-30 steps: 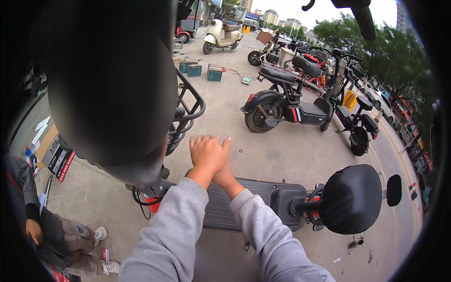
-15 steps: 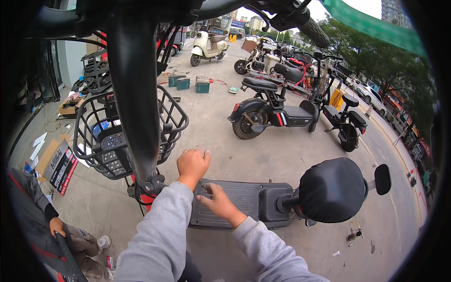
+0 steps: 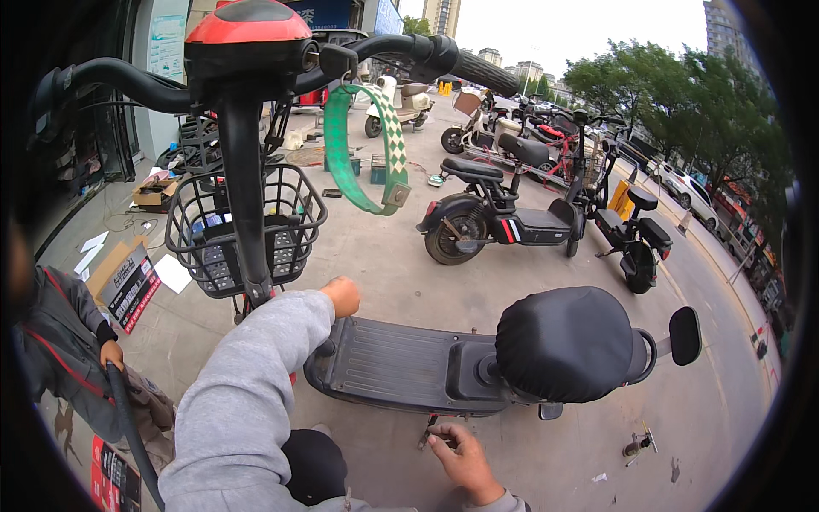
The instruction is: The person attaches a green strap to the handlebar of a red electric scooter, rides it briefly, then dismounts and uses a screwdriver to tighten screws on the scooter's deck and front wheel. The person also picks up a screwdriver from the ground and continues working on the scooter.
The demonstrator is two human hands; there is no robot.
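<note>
An electric scooter with a black ridged footboard (image 3: pixel 392 354) stands crosswise before me. My left hand (image 3: pixel 343 296) is closed at the footboard's front end, near the foot of the steering column (image 3: pixel 247 205); its fingers are turned away, so anything in them is hidden. Below the footboard's near edge, my right hand (image 3: pixel 463 459) is low with thumb and fingers drawn together. A small dark and red piece (image 3: pixel 430 429) is at its fingertips; whether it is held or part of the scooter I cannot tell. A black cover wraps the seat (image 3: pixel 565 344).
From the handlebar (image 3: pixel 426 53) hangs a green strap (image 3: pixel 341 158). A black basket (image 3: pixel 247 230) is at the front. To the left, a person's hand (image 3: pixel 111 352) grips a dark bar. Parked scooters (image 3: pixel 503 213) stand beyond, and a small metal tool (image 3: pixel 638 444) lies at right.
My right hand has left the space above the footboard and dropped below its near edge. My left hand stays near the front end. The view has tilted up, showing the whole handlebar.
</note>
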